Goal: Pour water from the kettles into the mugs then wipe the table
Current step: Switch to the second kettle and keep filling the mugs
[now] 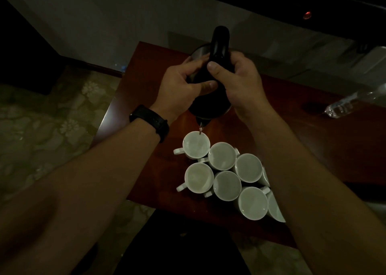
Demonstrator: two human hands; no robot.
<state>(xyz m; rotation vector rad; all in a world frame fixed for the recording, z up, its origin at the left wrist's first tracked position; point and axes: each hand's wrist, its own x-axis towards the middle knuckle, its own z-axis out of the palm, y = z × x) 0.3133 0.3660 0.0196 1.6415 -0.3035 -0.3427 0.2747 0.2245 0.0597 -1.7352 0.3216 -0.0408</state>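
Note:
A dark kettle (pixel 211 105) with a black handle is tipped toward me above the reddish wooden table (pixel 313 141). My left hand (pixel 179 86) grips its left side and my right hand (pixel 240 82) wraps the handle. A thin stream of water falls from the spout into the farthest white mug (pixel 196 144). Several more white mugs (pixel 226 186) stand packed together just below it, their handles pointing left and right.
A clear plastic bottle (pixel 342 105) lies on the table at the right. The table's left edge drops to a patterned floor (pixel 52 128). A grey wall rises behind the table, and a dark object with a small red light (pixel 307 15) is at the top right.

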